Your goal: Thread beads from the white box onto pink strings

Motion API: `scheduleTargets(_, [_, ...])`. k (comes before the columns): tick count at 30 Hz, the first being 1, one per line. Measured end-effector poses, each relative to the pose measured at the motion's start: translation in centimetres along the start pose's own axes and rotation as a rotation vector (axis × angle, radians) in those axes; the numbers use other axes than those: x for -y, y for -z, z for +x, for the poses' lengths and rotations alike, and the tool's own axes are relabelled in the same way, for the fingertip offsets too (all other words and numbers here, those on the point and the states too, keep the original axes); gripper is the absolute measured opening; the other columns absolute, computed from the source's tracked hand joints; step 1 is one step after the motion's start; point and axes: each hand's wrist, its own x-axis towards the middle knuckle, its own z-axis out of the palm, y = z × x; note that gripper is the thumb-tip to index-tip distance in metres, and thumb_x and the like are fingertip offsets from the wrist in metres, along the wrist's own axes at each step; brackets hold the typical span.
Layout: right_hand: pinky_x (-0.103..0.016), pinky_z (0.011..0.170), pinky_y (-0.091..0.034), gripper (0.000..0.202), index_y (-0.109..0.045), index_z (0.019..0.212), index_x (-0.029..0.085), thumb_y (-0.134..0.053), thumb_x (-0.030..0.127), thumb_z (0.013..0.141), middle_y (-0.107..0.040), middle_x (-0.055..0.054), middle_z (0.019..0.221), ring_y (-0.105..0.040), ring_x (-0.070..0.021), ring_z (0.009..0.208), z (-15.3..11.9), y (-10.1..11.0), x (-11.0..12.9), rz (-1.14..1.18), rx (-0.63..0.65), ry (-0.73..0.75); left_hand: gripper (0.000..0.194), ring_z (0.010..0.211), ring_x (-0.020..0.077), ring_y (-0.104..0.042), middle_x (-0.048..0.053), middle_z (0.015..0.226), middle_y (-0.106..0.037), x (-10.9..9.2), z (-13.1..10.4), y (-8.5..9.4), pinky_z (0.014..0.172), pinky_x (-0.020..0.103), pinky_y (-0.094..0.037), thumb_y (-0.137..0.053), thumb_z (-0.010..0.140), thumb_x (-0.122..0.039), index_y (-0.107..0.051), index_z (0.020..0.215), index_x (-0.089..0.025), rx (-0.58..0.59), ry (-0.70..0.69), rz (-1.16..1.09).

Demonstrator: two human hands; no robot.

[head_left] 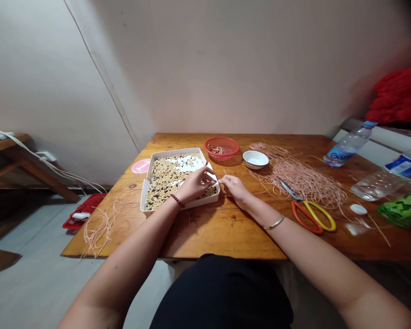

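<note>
A shallow white tray [144, 195] holds many small tan and dark beads [165, 176]. My left hand [197, 183] is over the tray's right side, its thumb and fingertips drawn together; what lies between them is too small to make out. Just past the tray's right edge, my right hand [234, 188] pinches a thin pink cord [225, 172], whose short end sticks up above the fingers. The fingertips of both hands are close together near the tray's corner.
Behind the hands stand a red plastic basket [222, 148] and a white bowl [255, 160]. Pink cords [294, 176] lie in a heap at right, beside scissors [308, 212]. Bottles [347, 144] stand farther right. Loose cords [101, 228] hang over the left edge.
</note>
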Motion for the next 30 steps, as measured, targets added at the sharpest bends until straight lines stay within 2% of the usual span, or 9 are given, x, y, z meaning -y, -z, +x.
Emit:
scheduleTargets(7, [-0.019,0.034,-0.011,0.025,-0.039,0.058,0.020,-0.062,0.030,0.064,-0.028,0.011,0.040,-0.020,-0.0029,0.034,0.1,0.0,-0.1,0.021,0.006,-0.007,0.014,0.077,0.0122,-0.063,0.004,0.087,-0.069,0.2,0.0,0.1,0.070,0.023,-0.049,-0.060,0.081,-0.026,-0.063,0.090,-0.016,0.008,-0.066,0.094])
scheduleTargets(11, [-0.018,0.034,-0.012,0.024,-0.040,0.058,0.020,-0.061,0.030,0.064,-0.028,0.011,0.040,-0.020,-0.0027,0.034,0.1,0.0,-0.2,-0.010,-0.009,0.001,0.016,0.073,0.0124,-0.061,0.003,0.082,-0.069,0.1,0.0,0.3,0.069,0.023,-0.047,-0.059,0.081,-0.029,-0.067,0.085,-0.017,0.000,-0.080,0.210])
scheduleTargets(22, [-0.019,0.034,-0.012,0.023,-0.042,0.059,0.020,-0.062,0.030,0.063,-0.030,0.011,0.038,-0.022,-0.0033,0.033,0.4,0.1,-0.4,-0.029,-0.008,-0.007,0.020,0.073,0.0142,-0.063,0.006,0.083,-0.071,-0.2,0.0,0.4,0.068,0.024,-0.047,-0.059,0.081,-0.032,-0.070,0.085,-0.016,0.028,-0.038,0.172])
scheduleTargets(30, [-0.019,0.034,-0.012,0.024,-0.043,0.058,0.020,-0.063,0.032,0.063,-0.029,0.011,0.039,-0.021,-0.0035,0.034,0.3,0.0,-0.2,-0.025,-0.022,-0.024,0.019,0.074,0.0149,-0.062,0.004,0.085,-0.070,-1.0,-0.4,0.4,0.071,0.026,-0.046,-0.053,0.084,-0.028,-0.069,0.089,-0.019,-0.012,-0.068,0.373])
